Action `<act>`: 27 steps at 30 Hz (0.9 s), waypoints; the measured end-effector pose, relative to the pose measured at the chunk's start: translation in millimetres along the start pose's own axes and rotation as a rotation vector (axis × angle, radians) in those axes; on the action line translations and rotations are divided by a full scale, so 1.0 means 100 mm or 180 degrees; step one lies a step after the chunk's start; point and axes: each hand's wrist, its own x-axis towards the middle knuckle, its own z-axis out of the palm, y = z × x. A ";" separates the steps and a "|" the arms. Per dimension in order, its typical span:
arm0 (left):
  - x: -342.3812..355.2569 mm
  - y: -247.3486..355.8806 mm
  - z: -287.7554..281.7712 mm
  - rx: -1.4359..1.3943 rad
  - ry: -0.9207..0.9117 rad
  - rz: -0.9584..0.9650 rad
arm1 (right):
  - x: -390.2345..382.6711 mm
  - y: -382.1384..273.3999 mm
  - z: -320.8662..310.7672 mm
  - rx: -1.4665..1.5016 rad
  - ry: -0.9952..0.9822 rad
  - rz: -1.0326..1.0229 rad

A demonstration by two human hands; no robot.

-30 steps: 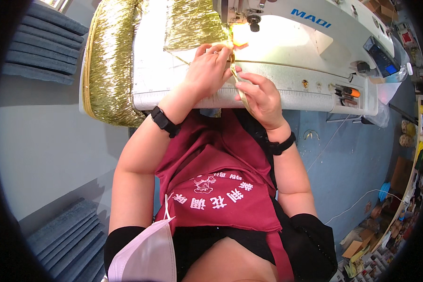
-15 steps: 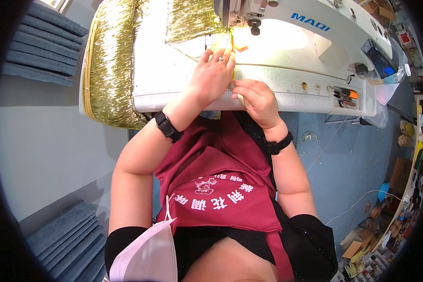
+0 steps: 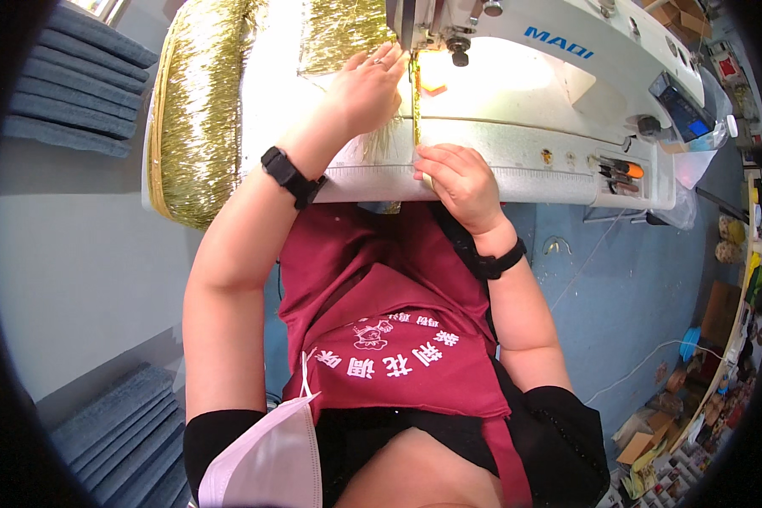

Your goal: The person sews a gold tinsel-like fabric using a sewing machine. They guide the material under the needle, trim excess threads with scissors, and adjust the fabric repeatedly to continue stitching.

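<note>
A white sewing machine [image 3: 516,42] stands across the top of the view, its presser foot over the lit bed. A narrow gold band [image 3: 417,110] runs from under the foot toward me. My right hand [image 3: 461,179] is closed at the bed's front edge, pinching the near end of this band. My left hand [image 3: 366,91] lies with fingers stretched out beside the presser foot, at the edge of a gold tinsel fringe [image 3: 339,30]. Some loose tinsel strands [image 3: 381,142] show under that palm.
A thick gold tinsel bundle [image 3: 196,127] hangs over the bed's left end. An orange piece [image 3: 433,87] lies right of the needle area. A tray [image 3: 622,176] at the right holds orange-handled tools. Grey-blue padded panels [image 3: 76,85] are stacked at the left.
My left hand has moved away from me and to the left, uncovering the gold band and the loose strands. My right hand has stayed nearly in place.
</note>
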 end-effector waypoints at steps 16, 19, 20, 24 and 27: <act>0.06 -0.02 0.14 -0.0037 -0.0112 0.0121 | -0.02 0.00 -0.01 -0.0168 -0.0064 -0.0086; 0.06 -0.02 0.14 -0.0065 -0.0119 0.0119 | -0.02 0.00 0.00 -0.0173 -0.0057 -0.0077; 0.06 -0.01 0.14 -0.0086 -0.0118 0.0118 | -0.02 0.00 0.00 -0.0170 -0.0063 -0.0074; 0.08 -0.01 0.14 -0.0077 -0.0189 0.0102 | -0.03 0.00 0.00 -0.0167 -0.0064 -0.0089; 0.07 -0.01 0.14 -0.0091 -0.0163 0.0094 | -0.01 -0.01 0.00 -0.0201 -0.0058 -0.0126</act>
